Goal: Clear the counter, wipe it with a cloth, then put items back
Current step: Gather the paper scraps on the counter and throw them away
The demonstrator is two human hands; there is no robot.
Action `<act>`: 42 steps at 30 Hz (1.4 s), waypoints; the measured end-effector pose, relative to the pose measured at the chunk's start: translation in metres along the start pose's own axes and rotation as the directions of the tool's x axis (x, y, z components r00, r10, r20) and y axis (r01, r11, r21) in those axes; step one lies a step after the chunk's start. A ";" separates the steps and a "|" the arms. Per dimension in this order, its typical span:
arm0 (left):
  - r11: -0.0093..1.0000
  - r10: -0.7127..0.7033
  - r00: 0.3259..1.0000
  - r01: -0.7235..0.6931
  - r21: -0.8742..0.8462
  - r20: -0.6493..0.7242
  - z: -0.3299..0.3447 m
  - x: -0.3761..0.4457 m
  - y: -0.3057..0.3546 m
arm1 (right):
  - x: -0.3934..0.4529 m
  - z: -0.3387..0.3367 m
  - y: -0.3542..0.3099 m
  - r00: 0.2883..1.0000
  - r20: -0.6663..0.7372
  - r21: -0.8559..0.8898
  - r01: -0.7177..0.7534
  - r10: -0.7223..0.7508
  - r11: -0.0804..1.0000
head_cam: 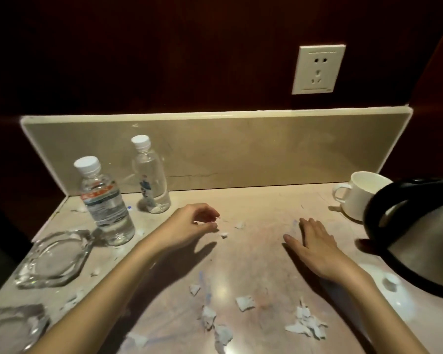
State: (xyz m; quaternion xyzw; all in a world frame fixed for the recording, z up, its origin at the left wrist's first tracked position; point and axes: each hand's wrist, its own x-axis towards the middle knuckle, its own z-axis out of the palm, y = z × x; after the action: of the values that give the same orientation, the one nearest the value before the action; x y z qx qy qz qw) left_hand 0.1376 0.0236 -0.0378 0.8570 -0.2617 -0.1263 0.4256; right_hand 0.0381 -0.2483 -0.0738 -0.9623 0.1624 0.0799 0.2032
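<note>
The beige stone counter [253, 259] is littered with several torn white paper scraps [306, 325], mostly near its front edge, and has faint blue marks. My left hand [189, 224] hovers over the middle with fingers curled and thumb and fingertips close together beside a small scrap [224, 235]; nothing clear sits between them. Palm down, my right hand [311, 241] lies flat on the counter with fingers spread, holding nothing. Two water bottles stand at the left: a labelled one [105, 203] nearer and a slimmer one [151, 177] behind. No cloth is visible.
Two glass ashtrays sit at the left, one [54, 259] by the bottles and one [8, 328] at the front corner. A white mug [361, 194] and a steel kettle with black handle [414, 238] occupy the right. A backsplash [215, 149] and wall socket [317, 70] lie behind.
</note>
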 end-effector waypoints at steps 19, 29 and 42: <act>1.000 -0.022 0.988 0.024 0.010 -0.155 -0.060 -0.100 -0.048 | 0.044 0.045 -0.174 0.838 -0.087 0.376 0.529 -0.539 0.761; 0.982 -0.170 0.919 0.189 0.020 -0.355 -0.123 -0.122 -0.046 | 0.040 0.068 -0.180 0.680 0.157 0.135 0.703 -0.716 0.698; 0.989 -0.149 0.810 0.117 -0.092 -0.567 -0.123 -0.070 -0.052 | -0.002 0.052 -0.172 0.638 0.094 0.380 0.686 -0.764 0.620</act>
State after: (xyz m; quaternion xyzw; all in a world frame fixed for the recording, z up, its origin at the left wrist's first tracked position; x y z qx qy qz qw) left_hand 0.1511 0.1709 -0.0051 0.8600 -0.0581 0.1004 0.4970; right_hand 0.0914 -0.0773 -0.0578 -0.8820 -0.2594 0.0826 0.3847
